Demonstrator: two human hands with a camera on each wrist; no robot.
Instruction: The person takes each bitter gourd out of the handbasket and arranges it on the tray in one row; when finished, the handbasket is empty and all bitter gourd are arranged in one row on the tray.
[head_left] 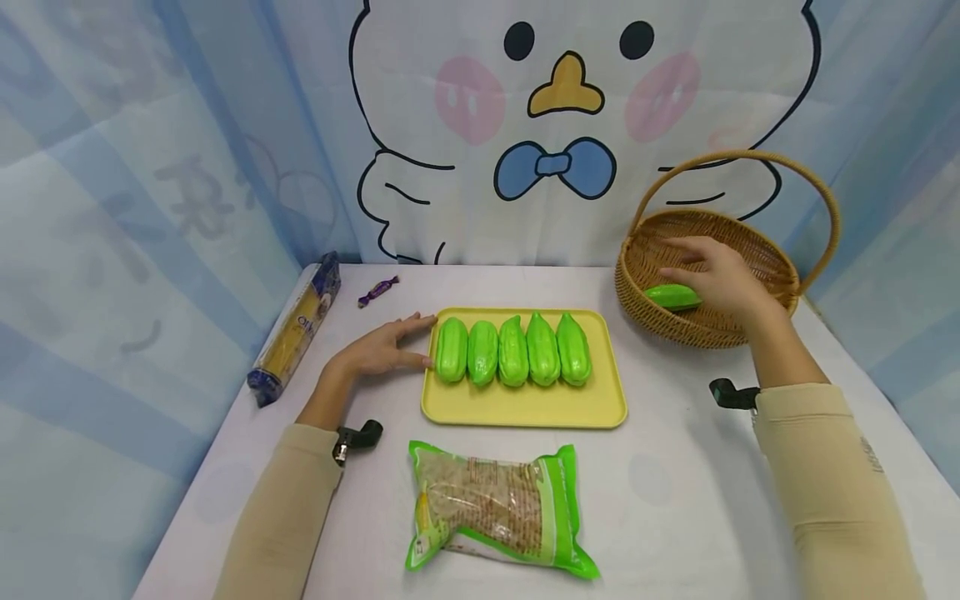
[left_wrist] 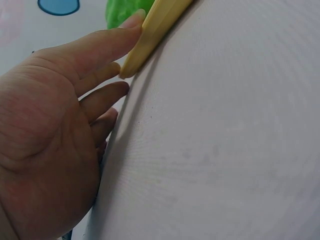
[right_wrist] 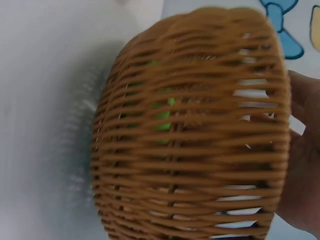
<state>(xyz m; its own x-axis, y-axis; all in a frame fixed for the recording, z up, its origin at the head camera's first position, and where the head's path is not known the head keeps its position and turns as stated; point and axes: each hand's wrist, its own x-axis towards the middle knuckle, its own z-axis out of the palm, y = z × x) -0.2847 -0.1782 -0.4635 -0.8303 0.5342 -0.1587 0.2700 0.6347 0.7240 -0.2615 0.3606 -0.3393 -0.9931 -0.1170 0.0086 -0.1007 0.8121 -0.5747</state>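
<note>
My left hand (head_left: 382, 346) rests at the left edge of a yellow tray (head_left: 525, 410), its fingers extended. In the left wrist view the thumb touches the rim of the tray (left_wrist: 150, 37). Several glossy green ridged vegetables (head_left: 513, 354), like short cucumbers, lie side by side on the tray. My right hand (head_left: 716, 275) is over the brown wicker basket (head_left: 701, 333), its fingers loosely extended. Another green vegetable (head_left: 672, 297) lies inside, just below the thumb. The right wrist view shows mostly the woven wall (right_wrist: 200, 150), with green glimpsed through it.
A green-edged plastic packet (head_left: 495, 508) lies in front of the tray. To the left are a long blue-and-yellow packet (head_left: 296, 329) and a small purple wrapped candy (head_left: 378, 292). The basket's tall handle (head_left: 738, 156) arches up near the patterned curtain (head_left: 555, 233).
</note>
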